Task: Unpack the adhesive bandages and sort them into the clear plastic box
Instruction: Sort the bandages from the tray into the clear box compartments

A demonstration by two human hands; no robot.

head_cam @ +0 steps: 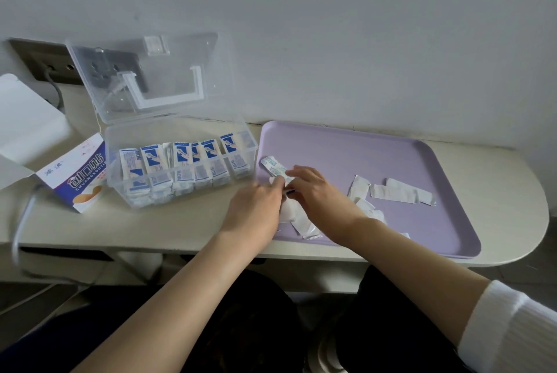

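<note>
Currently in hand: unpacking, I'd say; both hands work one bandage strip (272, 166) over the left edge of the purple tray (361, 155).
Left hand (256, 204): fingers curled, pinching the strip's near end.
Right hand (316, 191): thumb and forefinger closed on the same strip, just beside the left fingertips.
Next move: probably a pull to part the strip from the white pieces under the hands, then a short carry left into the box; light paper, so a gentle pinch.
Strip: white wrapper with blue print, its far end lying slightly curled on the tray.
Clear box (168, 131): just left of the tray, lid (156, 77) up, rows of blue-and-white packets (184, 167) standing on edge.
Loose strips (398, 193): plain white, scattered mid-tray, apart from the hands.
Carton (81, 179): open, left of the box.
</note>
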